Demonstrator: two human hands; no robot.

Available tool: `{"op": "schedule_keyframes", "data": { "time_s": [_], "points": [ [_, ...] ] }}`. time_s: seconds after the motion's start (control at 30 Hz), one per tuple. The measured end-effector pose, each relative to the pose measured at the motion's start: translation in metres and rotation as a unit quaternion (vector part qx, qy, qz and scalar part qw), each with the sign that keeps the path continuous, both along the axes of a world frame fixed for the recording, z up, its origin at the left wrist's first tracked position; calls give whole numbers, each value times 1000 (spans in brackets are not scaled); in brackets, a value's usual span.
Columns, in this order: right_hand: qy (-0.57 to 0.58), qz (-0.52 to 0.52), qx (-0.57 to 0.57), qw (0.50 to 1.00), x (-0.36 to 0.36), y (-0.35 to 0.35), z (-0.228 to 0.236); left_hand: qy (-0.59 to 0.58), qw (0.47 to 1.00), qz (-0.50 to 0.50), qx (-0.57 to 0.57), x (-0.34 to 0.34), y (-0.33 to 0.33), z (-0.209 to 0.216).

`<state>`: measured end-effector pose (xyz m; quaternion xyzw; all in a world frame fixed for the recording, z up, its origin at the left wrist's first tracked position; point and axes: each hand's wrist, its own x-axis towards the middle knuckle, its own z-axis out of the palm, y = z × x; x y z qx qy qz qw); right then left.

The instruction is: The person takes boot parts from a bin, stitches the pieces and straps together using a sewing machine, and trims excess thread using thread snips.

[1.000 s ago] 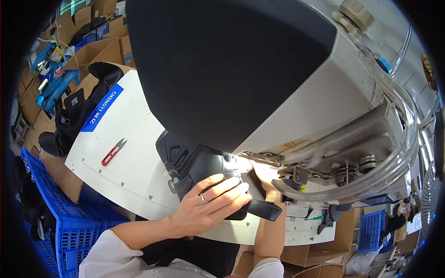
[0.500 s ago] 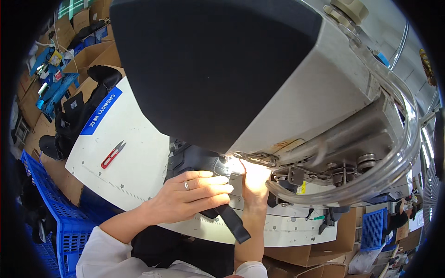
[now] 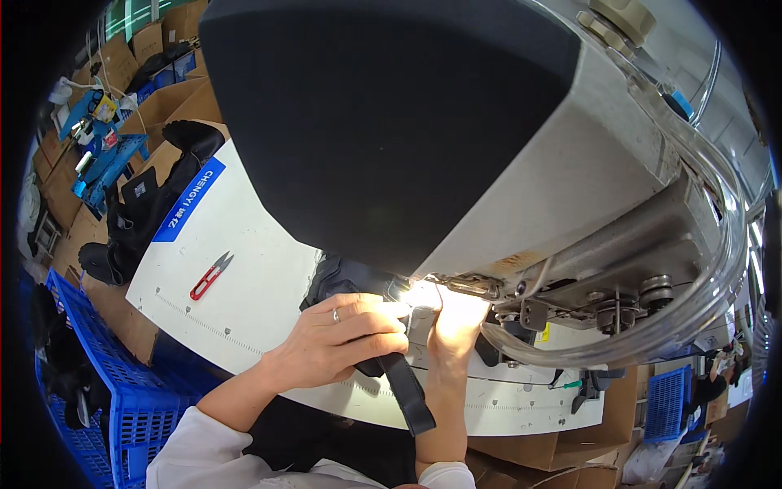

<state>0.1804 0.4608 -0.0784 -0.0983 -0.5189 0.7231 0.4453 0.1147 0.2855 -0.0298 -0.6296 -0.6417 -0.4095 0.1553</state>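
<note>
A large sewing machine with a black cover and grey metal side fills the upper middle. A bright lamp glows under its head. My left hand, a ring on one finger, is closed on a black strap, whose loose end hangs down past the fingers. A dark fabric piece lies on the white worktable just beyond this hand. Right beside the lit spot is my right hand; glare and the machine head hide its fingers. Red-handled thread snips lie on the table to the left.
Black boots stand in a cardboard box along the table's left side. A blue crate holding dark items is at the lower left. Clear tubing curves around the machine's right side. Cardboard boxes sit beyond the table's right edge.
The whole view has shifted slightly, so everything sits a little further right. Both hands stay by the lit spot, and the strap's end hangs a little straighter.
</note>
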Motion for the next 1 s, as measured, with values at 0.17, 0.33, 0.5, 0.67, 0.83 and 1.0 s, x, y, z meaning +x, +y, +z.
{"op": "schedule_keyframes", "data": {
  "time_s": [0.17,0.33,0.5,0.67,0.83,1.0],
  "points": [
    [52,6,-18,998,-3,4,-7,-153,987,-42,-35,-2,5,-13],
    [47,0,25,999,-3,8,-7,-103,993,-49,-12,-10,3,-4],
    [71,-10,26,997,-6,10,-18,-117,992,-55,-5,-13,4,-3],
    [80,-14,29,996,-7,9,-13,-55,997,-40,21,-17,8,-1],
    [88,14,71,993,-6,20,-26,-65,997,-41,23,-17,11,1],
    [92,-28,14,995,-9,10,-21,-75,996,-39,27,-18,9,1]
  ]
}}
